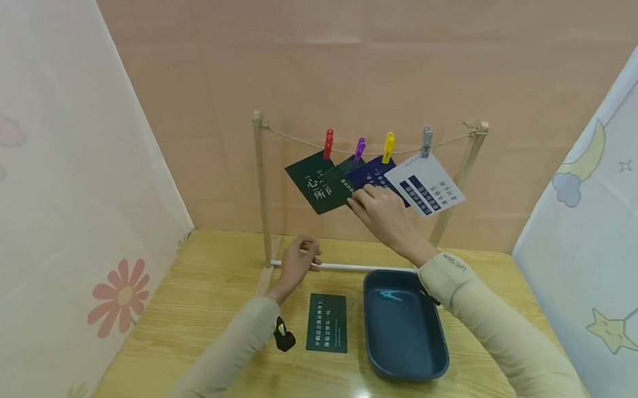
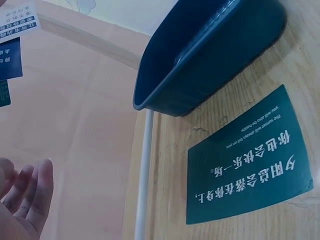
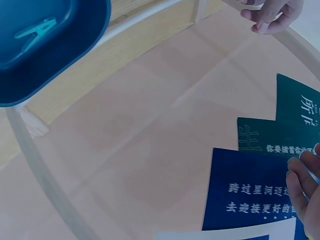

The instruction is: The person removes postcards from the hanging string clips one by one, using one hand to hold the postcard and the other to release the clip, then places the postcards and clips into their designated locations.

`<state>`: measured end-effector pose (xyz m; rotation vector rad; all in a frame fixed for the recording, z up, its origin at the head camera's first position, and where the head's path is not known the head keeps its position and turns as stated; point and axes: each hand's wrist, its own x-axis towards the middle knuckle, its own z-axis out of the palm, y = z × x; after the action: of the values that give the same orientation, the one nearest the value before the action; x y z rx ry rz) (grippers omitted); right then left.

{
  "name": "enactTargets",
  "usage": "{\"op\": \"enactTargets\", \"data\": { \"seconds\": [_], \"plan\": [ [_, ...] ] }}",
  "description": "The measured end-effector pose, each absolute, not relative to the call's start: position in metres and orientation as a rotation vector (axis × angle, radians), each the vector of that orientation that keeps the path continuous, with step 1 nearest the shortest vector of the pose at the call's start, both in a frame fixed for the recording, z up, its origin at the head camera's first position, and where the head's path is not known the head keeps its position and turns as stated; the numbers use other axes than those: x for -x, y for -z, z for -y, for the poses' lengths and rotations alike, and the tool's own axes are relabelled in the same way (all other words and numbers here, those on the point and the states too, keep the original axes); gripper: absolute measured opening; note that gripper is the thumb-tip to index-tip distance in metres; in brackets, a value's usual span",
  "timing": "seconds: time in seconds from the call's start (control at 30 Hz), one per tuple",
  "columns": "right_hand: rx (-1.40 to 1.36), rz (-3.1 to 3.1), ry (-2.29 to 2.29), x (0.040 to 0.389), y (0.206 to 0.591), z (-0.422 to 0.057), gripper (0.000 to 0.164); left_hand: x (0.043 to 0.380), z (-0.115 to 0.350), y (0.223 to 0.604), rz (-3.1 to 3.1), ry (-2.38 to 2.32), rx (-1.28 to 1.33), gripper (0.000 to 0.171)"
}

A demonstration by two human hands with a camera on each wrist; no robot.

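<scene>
My right hand [image 1: 381, 214] is raised at the hanging cards, its fingers loosely bent before the dark blue card [image 3: 250, 195]; whether they touch it I cannot tell. That card hangs under a yellow clothespin [image 1: 388, 147]. To its left hang a green card [image 1: 339, 176] at a purple clothespin [image 1: 359, 151] and another green card [image 1: 305, 175] at a red clothespin [image 1: 328, 144]. A white card [image 1: 429, 184] hangs from a grey clothespin [image 1: 426, 142] at the right. Lower down, my left hand [image 1: 298, 261] hovers by the white rod [image 1: 352, 268], fingers loosely curled around nothing.
A cord [image 1: 293, 138] runs between two wooden posts [image 1: 262, 184]. On the table [image 1: 199, 339] lie a green printed card [image 1: 328, 324] and, right of it, a dark blue bin [image 1: 404, 349] with a light blue clothespin [image 1: 390, 295] inside.
</scene>
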<state>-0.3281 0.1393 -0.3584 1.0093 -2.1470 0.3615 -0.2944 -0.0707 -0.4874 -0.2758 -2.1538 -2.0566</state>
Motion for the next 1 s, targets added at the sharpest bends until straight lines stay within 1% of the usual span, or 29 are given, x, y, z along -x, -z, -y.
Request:
{"op": "enactTargets", "data": {
  "seconds": [0.37, 0.57, 0.83, 1.0],
  "plan": [
    [-0.999, 2.09, -0.339, 0.33, 0.336, -0.129, 0.01, 0.302, 0.067, 0.475, 2.076, 2.08, 0.276, 0.022],
    [-1.007, 2.087, -0.371, 0.328, 0.328, -0.125, 0.011, 0.305, 0.063, 0.471, 2.075, 2.079, 0.261, 0.024],
    [-1.027, 2.066, -0.415, 0.327, 0.305, -0.117, 0.012, 0.311, 0.065, 0.467, 2.081, 1.991, 0.297, 0.028],
    [-0.996, 2.078, -0.413, 0.327, 0.295, -0.112, 0.014, 0.309, 0.067, 0.461, 2.098, 1.98, 0.283, 0.025]
  ]
}}
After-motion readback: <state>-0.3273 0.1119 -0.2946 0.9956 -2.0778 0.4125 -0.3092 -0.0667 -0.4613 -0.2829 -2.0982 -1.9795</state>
